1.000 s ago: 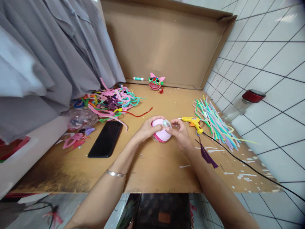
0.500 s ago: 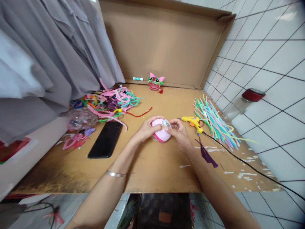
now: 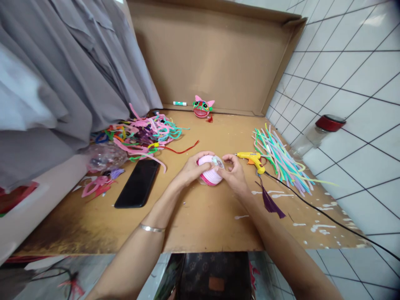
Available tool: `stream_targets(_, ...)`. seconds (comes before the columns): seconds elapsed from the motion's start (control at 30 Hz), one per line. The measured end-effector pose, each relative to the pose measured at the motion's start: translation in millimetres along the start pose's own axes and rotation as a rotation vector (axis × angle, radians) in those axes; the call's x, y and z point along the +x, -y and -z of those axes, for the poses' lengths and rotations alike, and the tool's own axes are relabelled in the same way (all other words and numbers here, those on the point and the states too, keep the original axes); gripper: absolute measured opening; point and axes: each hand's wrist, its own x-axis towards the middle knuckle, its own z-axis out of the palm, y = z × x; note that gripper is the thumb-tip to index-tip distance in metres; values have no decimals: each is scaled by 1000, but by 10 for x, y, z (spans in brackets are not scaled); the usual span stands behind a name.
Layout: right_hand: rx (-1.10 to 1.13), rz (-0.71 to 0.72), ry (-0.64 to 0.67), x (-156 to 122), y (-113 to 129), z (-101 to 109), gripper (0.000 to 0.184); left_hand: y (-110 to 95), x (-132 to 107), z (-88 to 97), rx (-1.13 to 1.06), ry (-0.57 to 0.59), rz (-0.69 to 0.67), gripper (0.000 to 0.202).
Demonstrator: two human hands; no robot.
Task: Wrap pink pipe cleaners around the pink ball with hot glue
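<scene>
A small pink ball-shaped craft piece point(image 3: 210, 171) wrapped in pink pipe cleaner rests on the cardboard work surface point(image 3: 200, 216). My left hand point(image 3: 189, 169) is curled around its left side. My right hand point(image 3: 233, 173) is closed on its right side, with the fingertips pinching at a shiny clear spot on its top. A purple tassel point(image 3: 269, 201) lies just right of my right wrist. A yellow hot glue gun point(image 3: 251, 158) lies beyond my right hand.
A black phone point(image 3: 138, 182) lies left of my hands. Tangled coloured pipe cleaners point(image 3: 146, 133) sit at the back left, straight ones point(image 3: 281, 160) at the right. A finished cat-face figure point(image 3: 202, 107) and a glue stick point(image 3: 180, 103) stand at the back. A red-lidded jar point(image 3: 318, 130) lies on tiles.
Both hands stay on the pink piece. My right fingers have shifted slightly on its top.
</scene>
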Motion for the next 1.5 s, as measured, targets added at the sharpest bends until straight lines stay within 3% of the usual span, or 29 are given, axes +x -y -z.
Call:
stream_targets(0.43,50,-24,-7,22,-55,-11,43,-22,-18,36,23,27,11,54)
stream_targets(0.7,318,-172,78,6,-12,8,47,-9,-10,37,-25,43,17,53)
stream_targets(1.5,393,-239,104,-57,105,-64,46,-57,-18,13,10,21,9,51)
